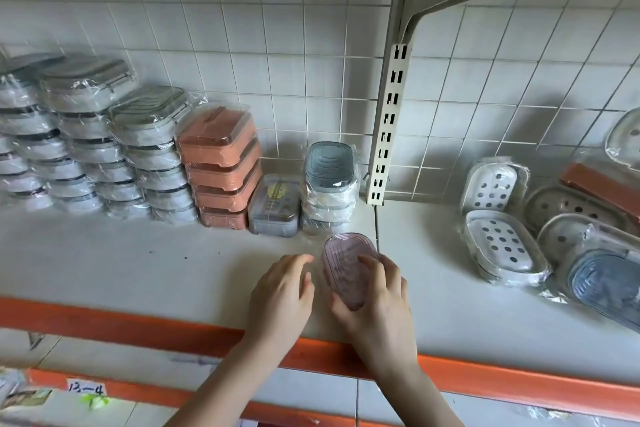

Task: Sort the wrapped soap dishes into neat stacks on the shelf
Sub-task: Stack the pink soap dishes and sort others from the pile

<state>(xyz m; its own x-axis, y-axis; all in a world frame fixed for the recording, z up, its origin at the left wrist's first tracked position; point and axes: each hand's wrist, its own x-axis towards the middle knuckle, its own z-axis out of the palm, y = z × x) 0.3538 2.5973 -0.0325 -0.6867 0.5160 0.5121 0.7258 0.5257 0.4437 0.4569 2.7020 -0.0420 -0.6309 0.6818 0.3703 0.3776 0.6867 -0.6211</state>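
Right hand (375, 298) grips pink wrapped soap dish (343, 269) on white shelf (138, 263); left hand (282, 291) hovers just beside it, fingers relaxed, holding nothing.

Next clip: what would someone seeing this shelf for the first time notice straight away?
Front and centre, the right hand grips a pink wrapped soap dish near the shelf's orange front edge, with the left hand open just beside it. The eye then goes to the orange stack standing out among grey-white stacks along the tiled back wall at left. At right, loose dishes lie unsorted.
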